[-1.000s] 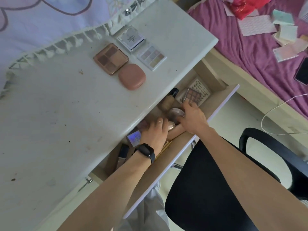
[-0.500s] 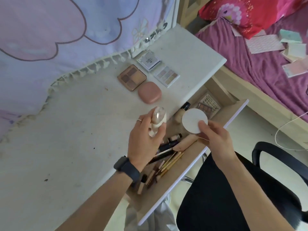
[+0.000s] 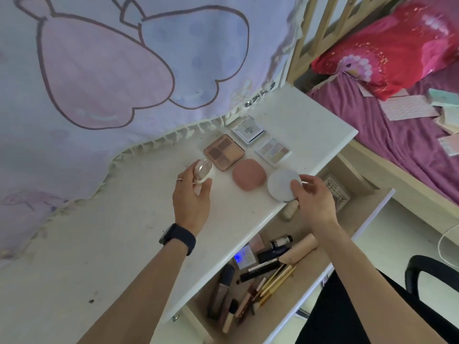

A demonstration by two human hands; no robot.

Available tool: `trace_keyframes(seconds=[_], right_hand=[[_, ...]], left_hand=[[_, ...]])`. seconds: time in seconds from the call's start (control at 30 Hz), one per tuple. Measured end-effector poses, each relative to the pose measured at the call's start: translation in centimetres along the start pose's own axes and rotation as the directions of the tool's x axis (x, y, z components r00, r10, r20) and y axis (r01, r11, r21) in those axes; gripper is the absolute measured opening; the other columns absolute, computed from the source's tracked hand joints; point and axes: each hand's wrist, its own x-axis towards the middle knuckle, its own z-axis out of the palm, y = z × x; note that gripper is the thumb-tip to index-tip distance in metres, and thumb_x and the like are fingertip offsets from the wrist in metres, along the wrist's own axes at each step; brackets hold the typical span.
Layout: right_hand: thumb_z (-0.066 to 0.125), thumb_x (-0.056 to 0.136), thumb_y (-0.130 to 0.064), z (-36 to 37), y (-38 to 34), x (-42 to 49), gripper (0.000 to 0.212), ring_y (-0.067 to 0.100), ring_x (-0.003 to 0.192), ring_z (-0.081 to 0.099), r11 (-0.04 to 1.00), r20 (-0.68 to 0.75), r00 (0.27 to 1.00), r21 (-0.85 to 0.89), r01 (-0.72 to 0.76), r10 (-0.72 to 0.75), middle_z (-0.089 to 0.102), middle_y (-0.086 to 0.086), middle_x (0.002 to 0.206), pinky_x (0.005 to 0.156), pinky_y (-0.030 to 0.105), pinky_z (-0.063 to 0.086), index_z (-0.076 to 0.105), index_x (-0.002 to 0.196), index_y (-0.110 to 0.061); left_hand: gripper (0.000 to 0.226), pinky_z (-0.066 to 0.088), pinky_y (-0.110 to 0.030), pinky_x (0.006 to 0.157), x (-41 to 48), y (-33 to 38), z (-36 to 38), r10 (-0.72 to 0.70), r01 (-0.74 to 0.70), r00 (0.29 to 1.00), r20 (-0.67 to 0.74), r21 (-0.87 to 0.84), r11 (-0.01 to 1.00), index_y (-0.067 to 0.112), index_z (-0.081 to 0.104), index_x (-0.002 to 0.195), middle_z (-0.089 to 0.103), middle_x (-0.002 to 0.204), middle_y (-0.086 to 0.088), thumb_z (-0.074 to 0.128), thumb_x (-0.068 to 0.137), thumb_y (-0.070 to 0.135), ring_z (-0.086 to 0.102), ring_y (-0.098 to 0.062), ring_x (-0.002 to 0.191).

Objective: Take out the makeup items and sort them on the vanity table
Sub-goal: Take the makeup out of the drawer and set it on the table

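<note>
Up from drawer (image 3: 357,214): left grip (image 3: 191,197) is clasping pearl compact (image 3: 203,170), right grip (image 3: 314,198) is pinching white compact (image 3: 280,186) beside pink compact (image 3: 249,175), sorting by kind.

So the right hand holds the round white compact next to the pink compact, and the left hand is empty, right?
Not quite. The head view shows the left hand gripping a small pearly-topped container, so it is not empty. The right hand does hold the round white compact next to the pink compact.
</note>
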Motion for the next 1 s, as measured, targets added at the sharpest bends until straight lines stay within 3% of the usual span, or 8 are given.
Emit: trace_keyframes(seconds=[0.13,0.23,0.33,0.43,0.63,0.7,0.83,1.0], right_hand=[[0.058,0.100,-0.041,0.5,-0.3,0.8,0.032,0.016,0.100,0.060,0.995,-0.035,0.998,-0.091,0.045,-0.049,0.062,-0.010,0.105,0.083,0.031,0.044,0.058,0.127,-0.024],[0.054,0.102,-0.040,0.6,-0.7,1.7,0.032,0.018,0.103,0.058,0.988,-0.116,0.989,-0.134,0.072,-0.087,0.062,-0.006,0.108,0.083,0.031,0.042,0.059,0.128,-0.021],[0.052,0.102,-0.041,0.6,-0.8,3.0,0.037,0.025,0.111,0.057,0.981,-0.194,0.973,-0.169,0.096,-0.129,0.060,0.004,0.123,0.086,0.033,0.042,0.058,0.130,-0.018],[0.055,0.102,-0.038,0.7,-1.1,3.8,0.039,0.021,0.110,0.053,0.979,-0.209,0.971,-0.189,0.079,-0.119,0.047,0.007,0.140,0.088,0.030,0.039,0.057,0.133,-0.014],[0.055,0.102,-0.036,0.3,-1.2,4.2,0.034,0.027,0.117,0.055,0.982,-0.191,0.973,-0.160,0.099,-0.129,0.052,0.006,0.133,0.087,0.032,0.039,0.059,0.128,-0.015],[0.054,0.102,-0.043,0.3,-0.9,4.2,0.041,0.027,0.118,0.056,0.983,-0.182,0.975,-0.158,0.098,-0.126,0.050,0.004,0.135,0.088,0.033,0.040,0.055,0.133,-0.016],[0.069,0.084,-0.063,0.4,0.1,3.6,0.085,0.026,0.124,0.049,0.930,-0.049,0.980,-0.328,0.166,-0.192,0.040,0.002,0.147,0.099,0.049,0.047,0.031,0.152,-0.029],[0.080,0.082,-0.045,-0.1,1.6,3.3,0.088,0.033,0.126,0.050,0.870,-0.041,0.943,-0.400,0.288,-0.331,0.047,0.006,0.141,0.098,0.052,0.050,0.032,0.153,-0.021]], left_hand=[[0.037,0.049,-0.032,0.099,1.6,-0.3,0.0,0.028,-0.028,0.999,-0.021,0.021,0.999,0.024,0.056,0.129,0.056,0.120,0.008,0.063,0.095,0.013,0.058,-0.015,0.109],[0.039,0.047,-0.029,0.098,2.5,-0.5,0.1,0.032,-0.031,0.998,-0.045,0.024,0.999,0.025,0.054,0.131,0.057,0.116,0.008,0.063,0.095,0.013,0.059,-0.016,0.108],[0.041,0.045,-0.026,0.098,3.0,-0.6,0.4,0.011,-0.011,0.999,-0.053,-0.014,1.000,0.026,0.052,0.133,0.056,0.110,0.016,0.062,0.096,0.013,0.058,-0.013,0.108],[0.042,0.046,-0.025,0.096,3.7,-0.4,0.6,-0.005,0.004,0.999,-0.051,-0.027,1.000,0.025,0.050,0.135,0.057,0.113,0.014,0.062,0.096,0.013,0.058,-0.014,0.108],[0.047,0.048,-0.029,0.094,5.0,0.1,0.5,-0.045,0.046,0.997,-0.063,0.010,0.999,0.022,0.046,0.138,0.062,0.119,0.003,0.062,0.096,0.012,0.059,-0.018,0.106],[0.048,0.048,-0.029,0.093,5.1,0.0,0.7,-0.080,0.080,0.994,-0.069,0.005,0.997,0.022,0.045,0.139,0.063,0.121,0.000,0.062,0.096,0.014,0.060,-0.020,0.106],[0.048,0.046,-0.027,0.088,5.2,-0.6,1.1,-0.099,0.101,0.993,-0.069,0.029,0.994,0.019,0.045,0.139,0.065,0.117,-0.006,0.062,0.095,0.012,0.062,-0.024,0.105],[0.049,0.050,-0.032,0.092,5.4,-0.8,1.1,-0.103,0.106,0.993,-0.065,0.046,0.993,0.020,0.045,0.139,0.064,0.118,-0.005,0.062,0.094,0.012,0.063,-0.024,0.106]])
